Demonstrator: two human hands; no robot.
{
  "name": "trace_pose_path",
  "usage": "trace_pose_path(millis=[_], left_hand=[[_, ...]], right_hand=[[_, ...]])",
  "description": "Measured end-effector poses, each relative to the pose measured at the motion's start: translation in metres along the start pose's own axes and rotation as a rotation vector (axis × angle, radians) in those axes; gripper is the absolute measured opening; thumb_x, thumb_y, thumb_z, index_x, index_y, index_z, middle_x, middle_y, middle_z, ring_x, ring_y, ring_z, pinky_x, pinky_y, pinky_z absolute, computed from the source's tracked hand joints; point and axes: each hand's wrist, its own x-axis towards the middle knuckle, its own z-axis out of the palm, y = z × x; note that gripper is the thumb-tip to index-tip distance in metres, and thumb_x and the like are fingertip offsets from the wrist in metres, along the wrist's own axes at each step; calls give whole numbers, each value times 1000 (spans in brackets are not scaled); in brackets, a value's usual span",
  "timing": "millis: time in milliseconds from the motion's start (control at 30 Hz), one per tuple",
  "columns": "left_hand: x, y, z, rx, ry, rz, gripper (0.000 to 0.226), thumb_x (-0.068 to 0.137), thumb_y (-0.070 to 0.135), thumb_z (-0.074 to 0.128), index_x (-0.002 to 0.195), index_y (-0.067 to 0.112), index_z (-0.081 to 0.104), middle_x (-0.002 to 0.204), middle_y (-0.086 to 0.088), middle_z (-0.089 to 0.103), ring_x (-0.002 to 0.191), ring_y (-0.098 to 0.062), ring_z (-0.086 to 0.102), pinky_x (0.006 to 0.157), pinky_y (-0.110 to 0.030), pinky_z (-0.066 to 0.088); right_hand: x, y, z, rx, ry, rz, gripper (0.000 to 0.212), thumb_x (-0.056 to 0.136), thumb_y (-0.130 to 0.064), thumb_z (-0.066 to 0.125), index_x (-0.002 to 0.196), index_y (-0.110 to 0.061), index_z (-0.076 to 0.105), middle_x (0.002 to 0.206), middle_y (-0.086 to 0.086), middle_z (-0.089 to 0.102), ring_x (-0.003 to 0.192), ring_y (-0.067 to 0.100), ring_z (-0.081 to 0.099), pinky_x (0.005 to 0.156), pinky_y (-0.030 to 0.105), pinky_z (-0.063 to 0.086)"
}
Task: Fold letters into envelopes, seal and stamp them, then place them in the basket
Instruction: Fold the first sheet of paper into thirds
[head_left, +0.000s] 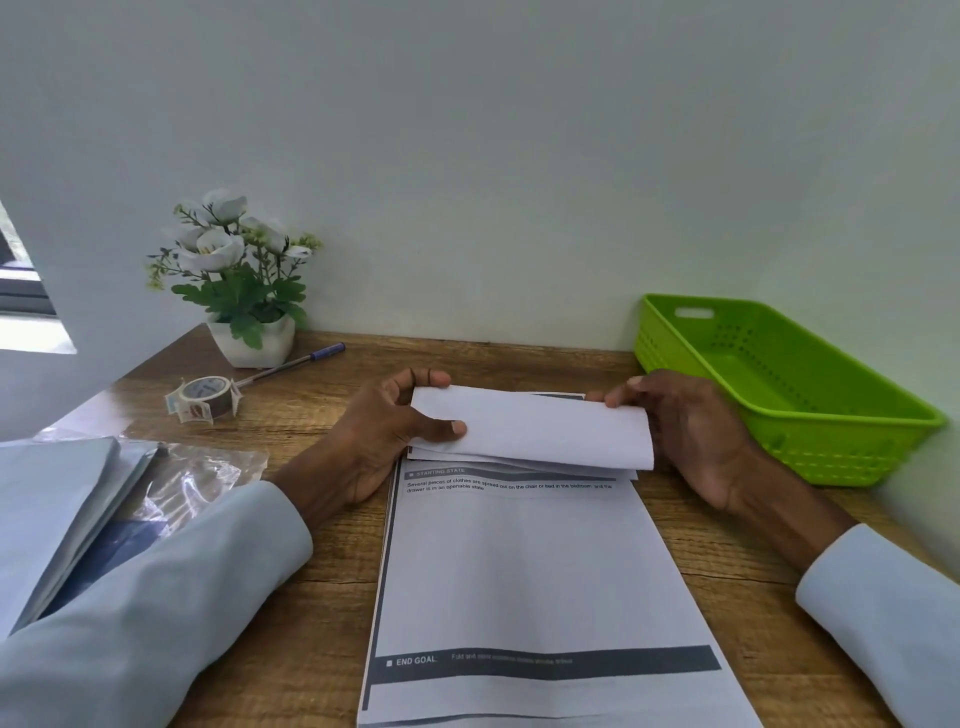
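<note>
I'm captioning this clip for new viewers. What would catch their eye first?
The bright green basket against the wall at right stands out first. At centre, the left hand and right hand grip a folded white letter over printed sheets. White flowers in a pot stand back left.

Wooden table (322, 561), printed sheets (530, 571), green basket (670, 332), flowerpot (254, 343), pen (291, 364), stamp roll (205, 397), plastic sleeve (208, 478)

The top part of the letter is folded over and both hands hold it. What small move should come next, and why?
Probably press the fold flat. The folded letter is pinched by the left hand and the right hand at its ends, but its layers gape along the near edge. The green basket holds nothing yet.
</note>
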Motion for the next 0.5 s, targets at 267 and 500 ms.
trace_pose_path(millis=[267, 500], left_hand=[[-2, -3, -1, 75, -20, 34, 52, 63, -17, 78, 101, 16, 66, 119, -19, 65, 108, -37, 64, 88, -48, 57], [-4, -2, 1, 105, -20, 40, 53, 63, -20, 76, 98, 18, 65, 118, -17, 63, 109, -38, 62, 86, -48, 58]], right_hand=[[14, -16, 34, -1053, -118, -265, 35, 82, -60, 67, 87, -27, 76, 78, -3, 74, 71, 16, 67, 61, 31, 40], [27, -27, 54, -785, -274, -203, 17, 86, -34, 75, 92, -18, 78, 75, -6, 71, 65, 4, 59, 62, 25, 44]])
